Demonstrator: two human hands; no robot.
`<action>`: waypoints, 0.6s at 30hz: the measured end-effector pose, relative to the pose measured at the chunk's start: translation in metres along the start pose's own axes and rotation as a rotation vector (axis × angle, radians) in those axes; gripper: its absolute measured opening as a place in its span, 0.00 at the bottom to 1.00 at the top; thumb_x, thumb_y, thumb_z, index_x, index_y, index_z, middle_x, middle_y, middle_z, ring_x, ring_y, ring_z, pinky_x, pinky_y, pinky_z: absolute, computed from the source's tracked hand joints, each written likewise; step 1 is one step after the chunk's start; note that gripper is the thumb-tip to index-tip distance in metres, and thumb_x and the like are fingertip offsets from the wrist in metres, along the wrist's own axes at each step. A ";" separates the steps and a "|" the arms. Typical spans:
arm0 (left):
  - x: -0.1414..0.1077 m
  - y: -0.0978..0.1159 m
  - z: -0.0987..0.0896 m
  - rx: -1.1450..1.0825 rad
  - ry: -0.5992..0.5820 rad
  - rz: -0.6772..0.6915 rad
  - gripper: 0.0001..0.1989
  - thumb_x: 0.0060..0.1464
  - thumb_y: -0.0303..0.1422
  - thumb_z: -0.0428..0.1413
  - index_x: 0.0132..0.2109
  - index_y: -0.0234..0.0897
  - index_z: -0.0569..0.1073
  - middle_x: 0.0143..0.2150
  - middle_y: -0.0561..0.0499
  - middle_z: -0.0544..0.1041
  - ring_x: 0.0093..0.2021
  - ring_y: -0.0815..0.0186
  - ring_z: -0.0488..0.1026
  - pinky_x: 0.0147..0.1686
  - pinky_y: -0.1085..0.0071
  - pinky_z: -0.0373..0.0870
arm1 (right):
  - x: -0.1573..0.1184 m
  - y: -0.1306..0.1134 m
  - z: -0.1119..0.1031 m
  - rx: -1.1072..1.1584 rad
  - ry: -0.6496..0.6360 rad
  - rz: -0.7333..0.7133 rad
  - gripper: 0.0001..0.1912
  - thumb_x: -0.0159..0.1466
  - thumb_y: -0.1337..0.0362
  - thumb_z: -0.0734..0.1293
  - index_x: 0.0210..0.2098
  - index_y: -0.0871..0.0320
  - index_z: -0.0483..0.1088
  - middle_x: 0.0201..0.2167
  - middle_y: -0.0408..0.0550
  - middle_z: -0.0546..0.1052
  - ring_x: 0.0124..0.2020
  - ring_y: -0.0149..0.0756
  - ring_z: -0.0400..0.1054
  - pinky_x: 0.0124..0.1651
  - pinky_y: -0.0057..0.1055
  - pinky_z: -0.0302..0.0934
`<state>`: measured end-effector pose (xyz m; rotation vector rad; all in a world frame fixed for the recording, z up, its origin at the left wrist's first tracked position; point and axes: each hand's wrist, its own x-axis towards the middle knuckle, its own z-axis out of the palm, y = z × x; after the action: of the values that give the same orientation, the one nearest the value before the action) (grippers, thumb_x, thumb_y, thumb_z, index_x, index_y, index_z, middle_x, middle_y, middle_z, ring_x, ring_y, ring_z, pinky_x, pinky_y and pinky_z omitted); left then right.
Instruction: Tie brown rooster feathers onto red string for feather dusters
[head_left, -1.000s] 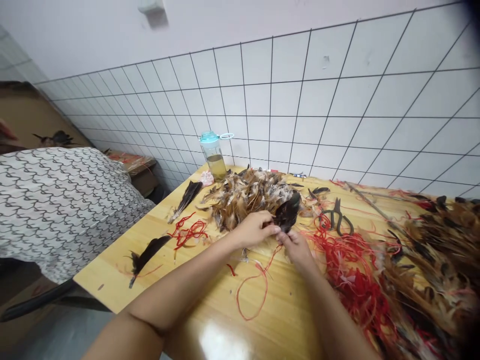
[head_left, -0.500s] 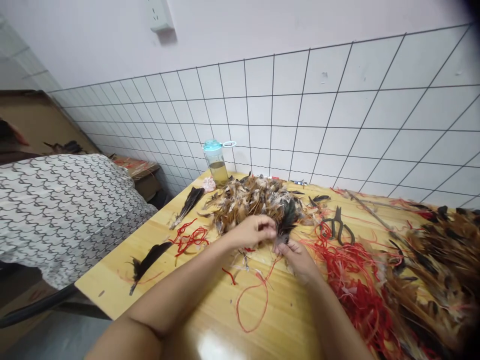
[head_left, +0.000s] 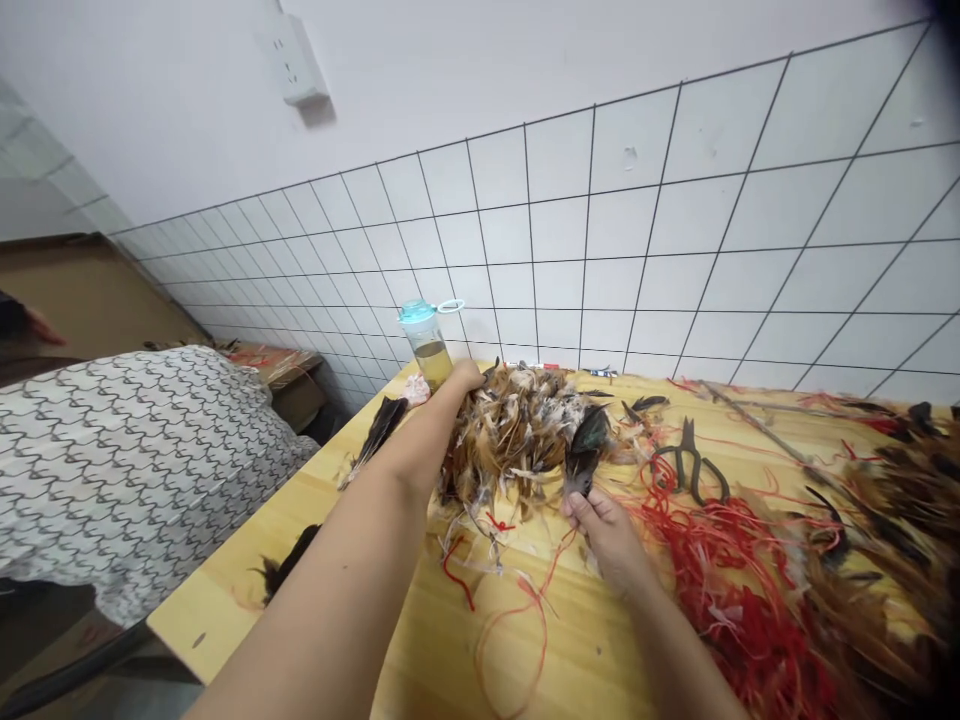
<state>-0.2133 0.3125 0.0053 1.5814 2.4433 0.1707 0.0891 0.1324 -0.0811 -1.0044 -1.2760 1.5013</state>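
My right hand (head_left: 606, 528) pinches the base of a small bunch of dark feathers (head_left: 587, 447), whose tips point up and away from me. A thin red string (head_left: 553, 572) trails from beneath those fingers and loops on the table. My left arm is stretched across the table, and my left hand (head_left: 468, 376) is at the far left edge of a heap of brown and white feathers (head_left: 517, 430), close to the bottle. The fingers of that hand are hidden, so I cannot see what they touch.
A blue-capped bottle (head_left: 421, 335) stands by the tiled wall. Black-handled scissors (head_left: 691, 470) and a tangle of red string (head_left: 720, 570) lie on the right, beside many brown feathers (head_left: 870, 600). Black feathers (head_left: 381, 432) lie on the left. Someone in patterned white cloth (head_left: 150, 470) is at the left.
My left hand has left the dark feathers and reached forward and left to the back of the heap. My right hand still holds the bunch. The view has shifted slightly.
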 end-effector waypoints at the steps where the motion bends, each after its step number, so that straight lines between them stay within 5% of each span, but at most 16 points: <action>1: 0.006 0.000 0.007 0.012 -0.014 -0.010 0.17 0.59 0.38 0.56 0.51 0.32 0.71 0.50 0.43 0.73 0.49 0.61 0.73 0.48 0.60 0.72 | 0.001 0.001 0.000 -0.001 0.006 0.005 0.29 0.48 0.35 0.69 0.23 0.57 0.70 0.21 0.45 0.69 0.25 0.32 0.61 0.31 0.29 0.57; 5: 0.021 -0.002 0.020 0.021 -0.018 -0.022 0.19 0.60 0.39 0.55 0.54 0.33 0.69 0.52 0.43 0.72 0.50 0.61 0.72 0.48 0.58 0.73 | 0.003 0.008 0.000 -0.006 0.019 0.010 0.28 0.49 0.36 0.68 0.23 0.57 0.70 0.21 0.45 0.69 0.25 0.32 0.60 0.30 0.29 0.56; 8: 0.023 -0.003 0.015 -0.019 0.047 -0.008 0.14 0.56 0.38 0.58 0.45 0.32 0.74 0.46 0.42 0.76 0.48 0.59 0.74 0.48 0.65 0.70 | 0.004 0.009 0.000 -0.010 0.024 0.006 0.29 0.50 0.35 0.67 0.23 0.57 0.70 0.21 0.44 0.68 0.24 0.31 0.60 0.29 0.29 0.55; 18: -0.010 0.002 -0.050 -0.336 0.413 0.114 0.07 0.52 0.35 0.56 0.31 0.36 0.72 0.30 0.50 0.75 0.34 0.65 0.71 0.35 0.72 0.64 | 0.003 -0.003 0.001 -0.005 0.019 -0.028 0.28 0.49 0.36 0.69 0.23 0.57 0.70 0.21 0.45 0.70 0.23 0.31 0.60 0.29 0.29 0.57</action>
<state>-0.2201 0.3050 0.0557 1.6555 2.4288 0.9600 0.0878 0.1349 -0.0777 -0.9974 -1.2760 1.4649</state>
